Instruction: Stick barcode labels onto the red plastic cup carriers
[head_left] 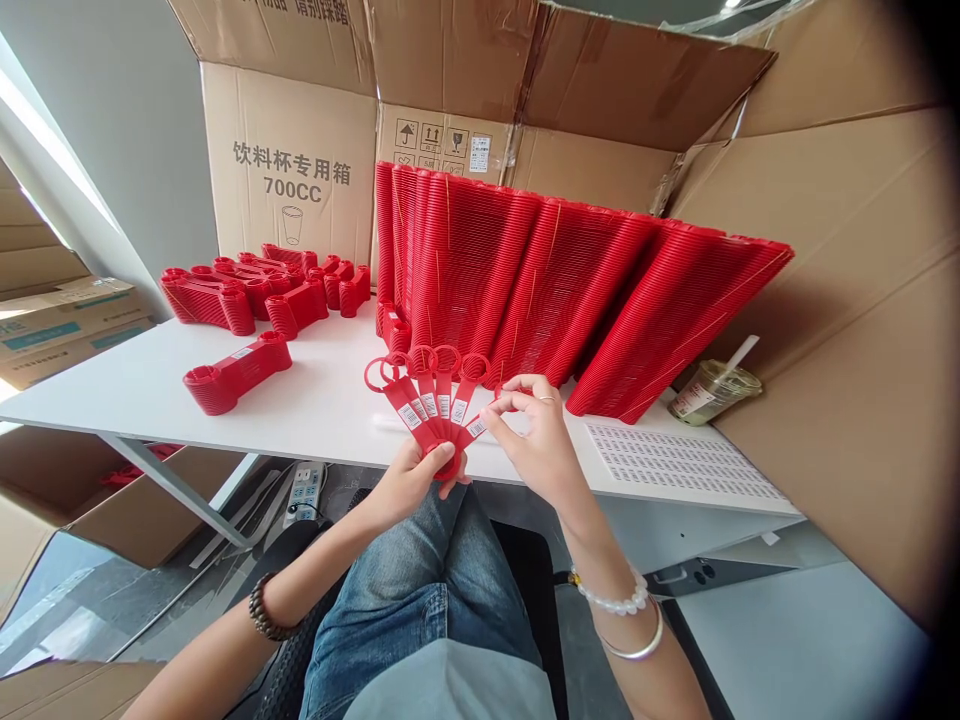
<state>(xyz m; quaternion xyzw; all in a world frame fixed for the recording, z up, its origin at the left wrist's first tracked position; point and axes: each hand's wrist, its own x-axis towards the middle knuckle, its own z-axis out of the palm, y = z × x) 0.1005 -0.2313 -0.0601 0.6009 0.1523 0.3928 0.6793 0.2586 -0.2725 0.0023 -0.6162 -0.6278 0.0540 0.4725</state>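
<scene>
Clearly, both arms reach in from the lower corners and meet near the table's front edge, above the lap. The left forearm slants up to the right, its hand (431,465) turned so that the thumb lies on top. The right forearm rises steeply and leans inward, and that hand (538,435) is bent over with its fingers pointing left.

Between them are the red tags (426,395), spread in a fan just above the left hand, ringed ends outward, towards the table (337,405). White barcode labels (445,407) show on their shafts. The rightmost tag, angled away from the others, runs under the right fingertips.

The left hand is closed, thumb pressed over the gathered lower ends of the tags, fingers curled beneath. The right thumb and index finger pinch together at that rightmost tag, by its label; whether they grip the label or the tag itself I cannot tell. The other right fingers are loosely curved.

Behind the fan rise tall red stacks (480,270); a sticker sheet (682,460) lies right of the right hand.
</scene>
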